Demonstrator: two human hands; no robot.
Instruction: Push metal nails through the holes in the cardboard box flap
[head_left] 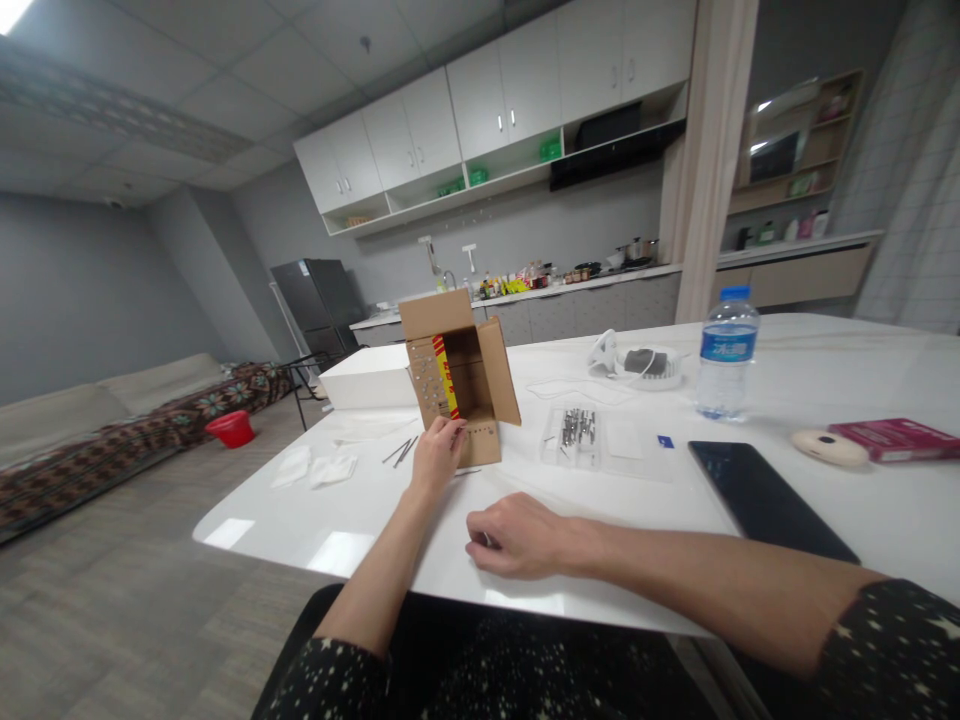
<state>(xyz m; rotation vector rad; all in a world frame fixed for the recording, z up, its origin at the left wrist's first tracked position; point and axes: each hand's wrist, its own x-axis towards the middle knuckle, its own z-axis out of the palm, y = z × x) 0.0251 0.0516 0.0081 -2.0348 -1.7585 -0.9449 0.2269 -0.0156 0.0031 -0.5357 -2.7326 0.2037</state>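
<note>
An open cardboard box (491, 375) stands on the white table, its opening facing me and its flaps spread. Small light dots cover its left flap, and a row of small marks runs along the lower flap. My left hand (439, 455) is at the lower left of the box, fingers pinched together against the flap edges; whatever is between the fingertips is too small to make out. My right hand (517, 535) rests on the table nearer to me, fingers curled closed, their contents hidden. Right of the box lies a clear compartment case (574, 435) with many small metal pieces.
Thin dark sticks (403, 452) and white tissues (330, 471) lie left of the box, near a white box (367, 378). To the right are a black phone or tablet (765, 500), a water bottle (726, 355), a beige rounded object (829, 448) and a magenta box (900, 440).
</note>
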